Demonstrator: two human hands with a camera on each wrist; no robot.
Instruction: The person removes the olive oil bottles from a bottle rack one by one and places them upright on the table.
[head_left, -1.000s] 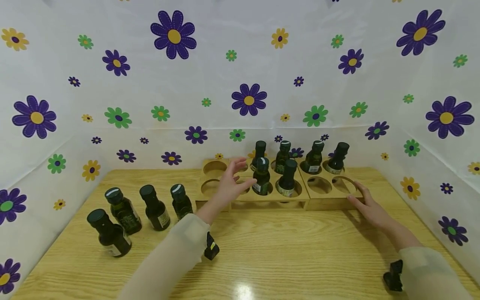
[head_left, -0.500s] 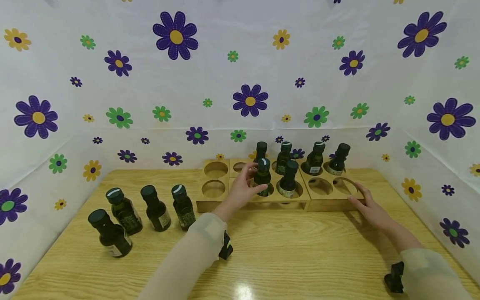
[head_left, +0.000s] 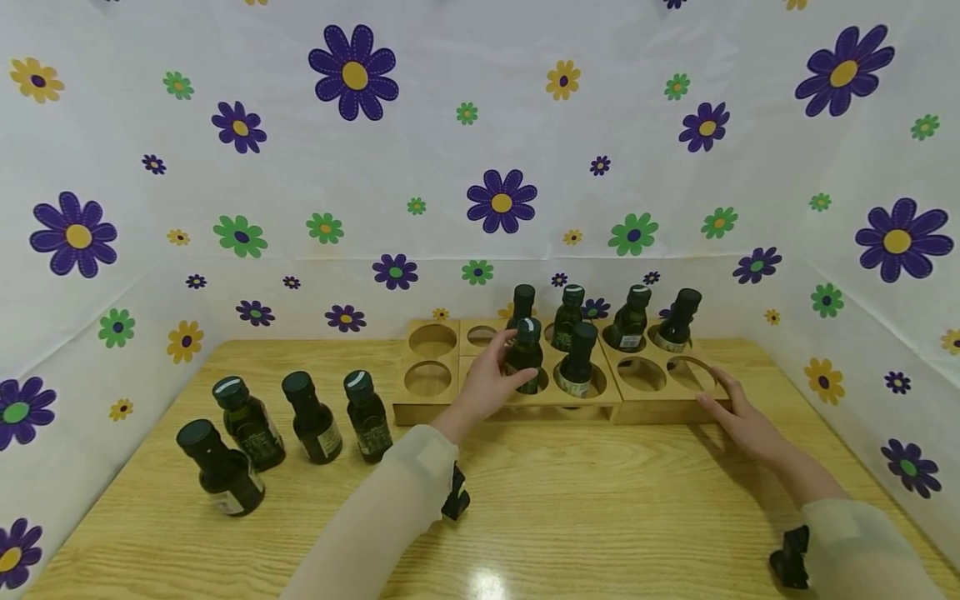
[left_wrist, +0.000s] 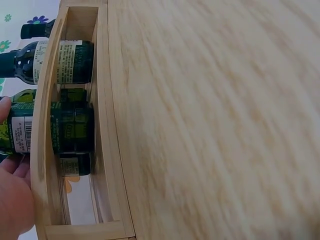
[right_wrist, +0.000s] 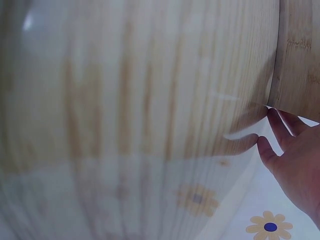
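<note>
A wooden rack (head_left: 645, 410) with round holes stands at the back of the table and holds several dark green bottles. My left hand (head_left: 512, 363) grips the front-left bottle (head_left: 527, 346), which stands in its hole. The left wrist view shows that bottle (left_wrist: 50, 135) inside the rack (left_wrist: 107, 125), with my fingers (left_wrist: 12, 200) round its upper part. My right hand (head_left: 717, 393) rests with straight fingers on the rack's front right corner. In the right wrist view those fingers (right_wrist: 280, 130) touch the rack's corner (right_wrist: 300, 55).
Several more dark bottles (head_left: 311, 417) stand loose on the wooden table (head_left: 570, 500) at the left. The rack's left holes (head_left: 427, 379) and two front right holes (head_left: 637, 371) are empty. Flowered sheets (head_left: 495, 200) wall in the table on three sides.
My left hand has reached right to the front-left bottle in the rack and closed round it. The right hand has stayed on the rack's corner.
</note>
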